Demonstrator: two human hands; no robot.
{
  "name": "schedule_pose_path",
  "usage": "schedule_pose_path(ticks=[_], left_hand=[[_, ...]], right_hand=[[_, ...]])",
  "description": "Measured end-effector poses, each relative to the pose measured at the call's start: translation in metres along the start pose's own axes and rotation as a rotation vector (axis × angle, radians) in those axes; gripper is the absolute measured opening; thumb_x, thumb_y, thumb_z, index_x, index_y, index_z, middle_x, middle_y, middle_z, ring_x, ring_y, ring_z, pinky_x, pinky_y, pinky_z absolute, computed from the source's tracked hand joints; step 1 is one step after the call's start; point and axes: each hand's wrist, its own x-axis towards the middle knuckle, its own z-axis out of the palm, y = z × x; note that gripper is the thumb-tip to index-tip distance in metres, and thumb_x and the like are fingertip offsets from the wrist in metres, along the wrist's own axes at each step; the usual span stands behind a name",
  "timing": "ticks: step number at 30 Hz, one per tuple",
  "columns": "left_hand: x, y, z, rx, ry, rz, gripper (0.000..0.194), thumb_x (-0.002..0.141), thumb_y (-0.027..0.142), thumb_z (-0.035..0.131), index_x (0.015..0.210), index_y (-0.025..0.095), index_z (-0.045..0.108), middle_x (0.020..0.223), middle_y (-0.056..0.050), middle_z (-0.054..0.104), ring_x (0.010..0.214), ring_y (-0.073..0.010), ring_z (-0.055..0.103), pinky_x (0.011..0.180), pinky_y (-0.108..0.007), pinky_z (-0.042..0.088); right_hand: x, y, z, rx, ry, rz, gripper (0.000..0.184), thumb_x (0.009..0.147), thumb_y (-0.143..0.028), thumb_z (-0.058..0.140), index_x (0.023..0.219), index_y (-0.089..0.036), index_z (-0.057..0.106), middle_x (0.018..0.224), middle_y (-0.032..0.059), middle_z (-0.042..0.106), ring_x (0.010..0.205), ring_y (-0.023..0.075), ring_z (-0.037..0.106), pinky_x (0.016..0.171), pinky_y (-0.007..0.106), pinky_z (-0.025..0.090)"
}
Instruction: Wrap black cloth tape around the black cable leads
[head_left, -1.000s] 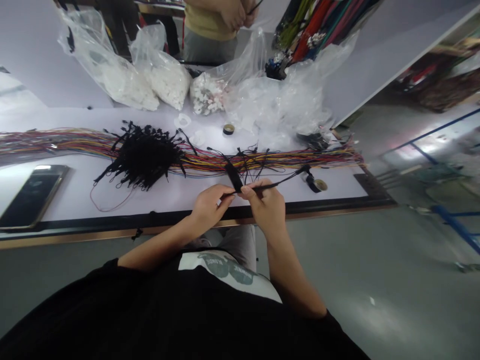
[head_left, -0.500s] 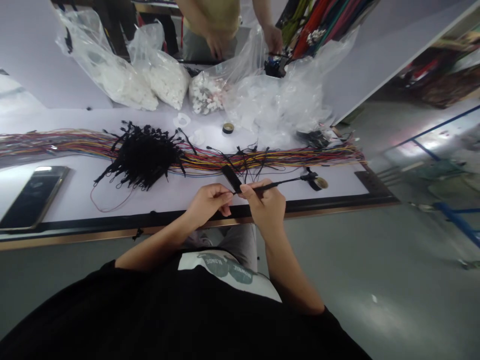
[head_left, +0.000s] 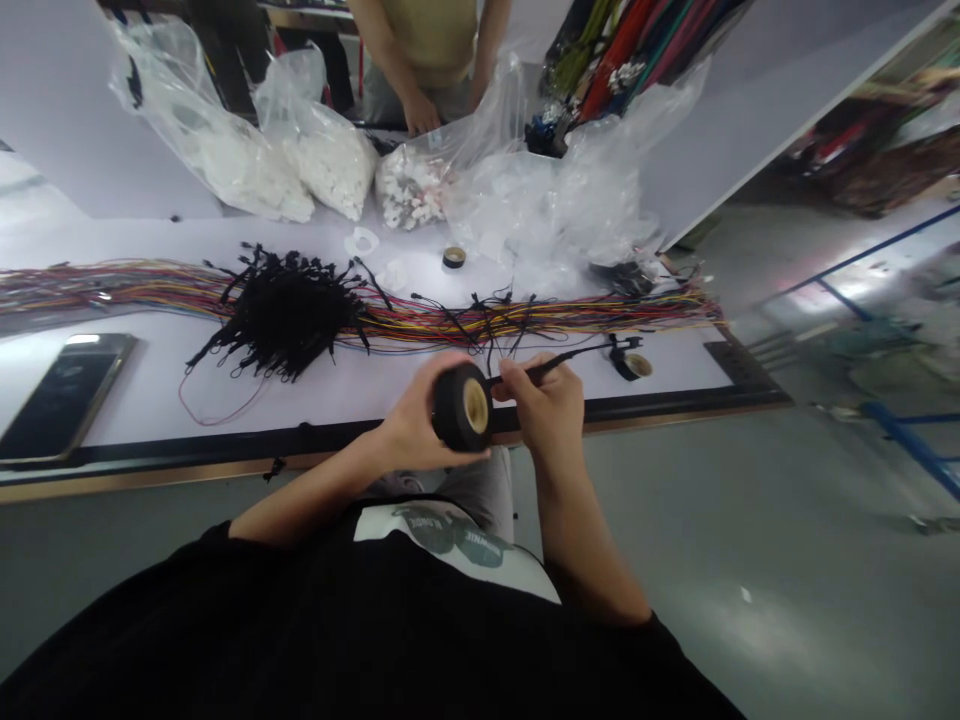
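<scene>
One smartphone (head_left: pixel 66 398) lies on the white work surface (head_left: pixel 360 395) near its left end, close to the front edge. Behind it, one long bundle of coloured wires (head_left: pixel 150 283) runs from the left edge almost to the right edge. One heap of black cable ends (head_left: pixel 281 315) lies on the bundle, left of the middle; its pieces overlap too much to count. Along the back edge stand two clear bags of white pieces (head_left: pixel 330 165), then one bag of white and pinkish pieces (head_left: pixel 411 190); further right is more clear plastic (head_left: pixel 555 200), in how many bags I cannot tell. One white ring (head_left: pixel 361 241) lies in front of them.

Three tape rolls are in view. The left hand (head_left: pixel 416 425), somewhat blurred, has its fingers curled round one black tape roll (head_left: pixel 463 408), over the middle of the front edge. Behind it, towards the back edge, lies a small tape roll (head_left: pixel 454 257). Across the back edge is one co-worker, one hand (head_left: pixel 421 115) visible. The right hand (head_left: pixel 551 405) pinches one black cable (head_left: pixel 581 351) between thumb and fingers, just beside the held roll; its connector end points right. The third tape roll (head_left: pixel 632 367) lies near the front right corner.
</scene>
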Motion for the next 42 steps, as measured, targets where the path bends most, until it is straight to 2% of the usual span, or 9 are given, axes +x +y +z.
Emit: schedule_pose_path(ticks=[3, 8, 13, 18, 24, 31, 37, 40, 42], left_hand=[[-0.001, 0.001, -0.005, 0.113, -0.266, 0.152, 0.059, 0.053, 0.047, 0.08, 0.1, 0.02, 0.057, 0.102, -0.008, 0.064, 0.1, -0.0242, 0.058, 0.093, -0.041, 0.045], [0.014, 0.0, 0.0, 0.307, -0.061, -0.041, 0.012, 0.078, 0.03, 0.061, 0.077, 0.018, 0.057, 0.079, -0.003, 0.064, 0.078, -0.0167, 0.058, 0.074, -0.03, 0.046], [0.018, 0.004, 0.002, 0.412, -0.136, -0.07, 0.014, 0.082, 0.024, 0.051, 0.071, 0.018, 0.058, 0.07, -0.002, 0.063, 0.066, -0.0137, 0.056, 0.065, -0.025, 0.043], [0.017, -0.002, 0.006, 0.488, -0.008, 0.004, 0.012, 0.079, 0.023, 0.051, 0.071, 0.018, 0.059, 0.07, -0.004, 0.063, 0.068, -0.0158, 0.056, 0.067, -0.028, 0.042], [0.008, -0.005, 0.017, -0.177, 0.143, -0.323, 0.014, 0.071, 0.023, 0.063, 0.075, 0.017, 0.051, 0.066, 0.003, 0.057, 0.058, -0.0098, 0.055, 0.063, -0.026, 0.045], [0.018, -0.022, 0.01, -0.89, -0.137, -0.608, 0.037, 0.067, 0.046, 0.07, 0.083, 0.016, 0.057, 0.083, -0.005, 0.066, 0.078, -0.0187, 0.065, 0.08, -0.039, 0.052], [0.008, -0.01, 0.009, -0.533, 0.036, -0.411, 0.049, 0.059, 0.045, 0.076, 0.095, 0.017, 0.057, 0.1, -0.007, 0.063, 0.103, -0.0251, 0.058, 0.096, -0.043, 0.044], [-0.002, 0.001, 0.0, -0.257, -0.143, -0.201, 0.081, 0.039, 0.036, 0.087, 0.11, 0.018, 0.053, 0.118, -0.009, 0.055, 0.117, -0.0284, 0.049, 0.103, -0.043, 0.038], [-0.002, 0.004, -0.005, -0.081, -0.294, -0.089, 0.077, 0.045, 0.041, 0.084, 0.112, 0.02, 0.052, 0.118, -0.01, 0.055, 0.113, -0.0268, 0.051, 0.1, -0.042, 0.04]], right_hand=[[0.001, -0.003, -0.003, -0.08, -0.02, -0.08, 0.025, 0.071, -0.037, 0.064, 0.056, -0.02, 0.053, 0.05, -0.0034, 0.058, 0.05, 0.0128, 0.054, 0.055, 0.026, 0.043], [-0.003, -0.009, 0.001, -0.083, -0.092, -0.172, 0.023, 0.071, -0.036, 0.064, 0.056, -0.02, 0.055, 0.06, -0.0017, 0.063, 0.061, 0.0145, 0.058, 0.065, 0.029, 0.045], [-0.007, -0.007, 0.006, -0.097, -0.03, -0.193, 0.021, 0.073, -0.037, 0.062, 0.061, -0.021, 0.056, 0.062, -0.0016, 0.062, 0.064, 0.0152, 0.058, 0.068, 0.029, 0.045], [-0.009, -0.004, 0.009, -0.072, -0.218, -0.18, 0.012, 0.072, -0.033, 0.062, 0.074, -0.022, 0.06, 0.07, -0.0017, 0.064, 0.062, 0.0139, 0.058, 0.064, 0.027, 0.046], [-0.008, 0.002, 0.009, -0.021, -0.086, -0.215, 0.011, 0.073, -0.03, 0.062, 0.068, -0.021, 0.058, 0.067, -0.0021, 0.063, 0.062, 0.0135, 0.059, 0.062, 0.027, 0.046], [-0.006, 0.005, 0.007, 0.057, -0.16, -0.244, 0.016, 0.07, -0.03, 0.064, 0.06, -0.022, 0.055, 0.063, -0.0025, 0.062, 0.06, 0.013, 0.059, 0.059, 0.026, 0.046], [-0.002, 0.011, 0.009, 0.211, -0.056, -0.001, 0.022, 0.069, -0.032, 0.065, 0.058, -0.021, 0.05, 0.048, -0.0054, 0.056, 0.046, 0.0112, 0.054, 0.051, 0.025, 0.043], [0.001, 0.012, 0.006, 0.234, -0.033, 0.016, 0.021, 0.068, -0.031, 0.066, 0.057, -0.02, 0.05, 0.046, -0.0068, 0.053, 0.044, 0.0098, 0.051, 0.05, 0.024, 0.04], [0.002, 0.011, 0.003, 0.185, -0.066, -0.06, 0.019, 0.068, -0.028, 0.067, 0.057, -0.02, 0.054, 0.052, -0.0055, 0.056, 0.051, 0.0103, 0.055, 0.055, 0.025, 0.042]])
